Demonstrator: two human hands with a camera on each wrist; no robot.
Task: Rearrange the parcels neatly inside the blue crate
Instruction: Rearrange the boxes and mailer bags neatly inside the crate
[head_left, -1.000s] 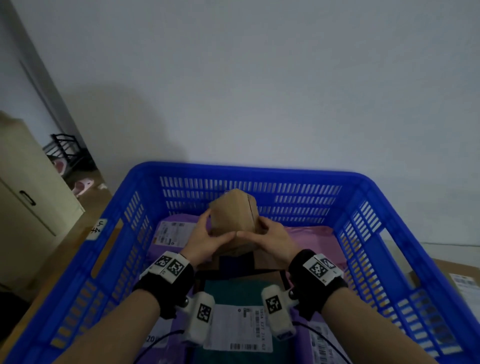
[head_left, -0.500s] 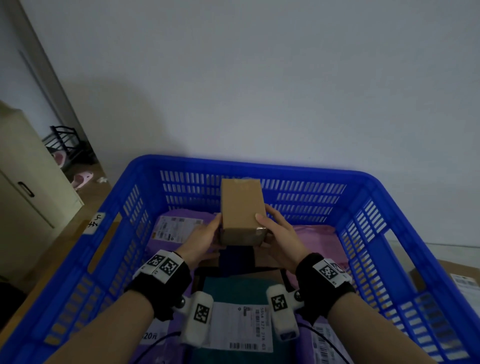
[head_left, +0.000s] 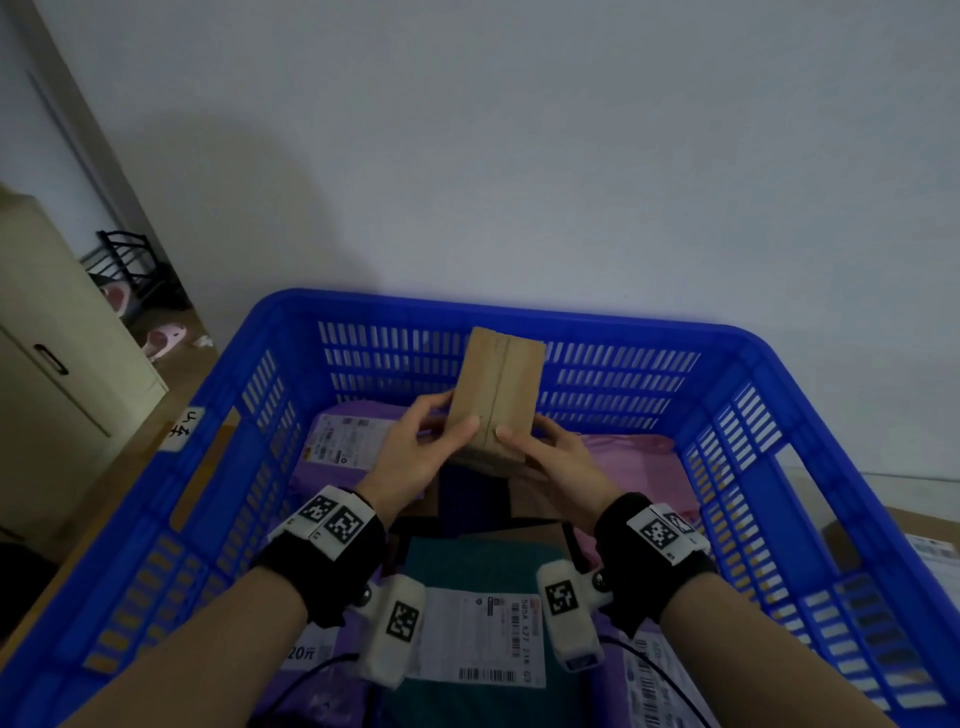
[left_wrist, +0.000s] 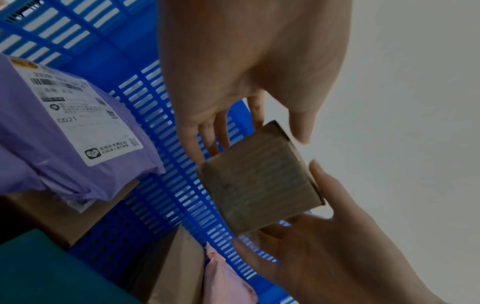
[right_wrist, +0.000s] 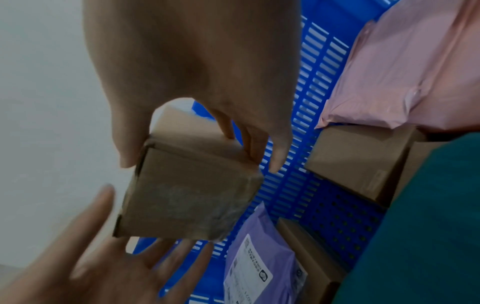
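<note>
Left hand (head_left: 415, 457) and right hand (head_left: 558, 457) both grip small cardboard box (head_left: 493, 395) above blue crate (head_left: 291, 332); purple mailer (head_left: 337, 441) below.

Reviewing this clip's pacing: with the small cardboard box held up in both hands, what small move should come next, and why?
Probably lower the small cardboard box into the bare crate floor below it. Left hand and right hand hold it above the blue crate, beside the purple mailer and pink mailer.
</note>
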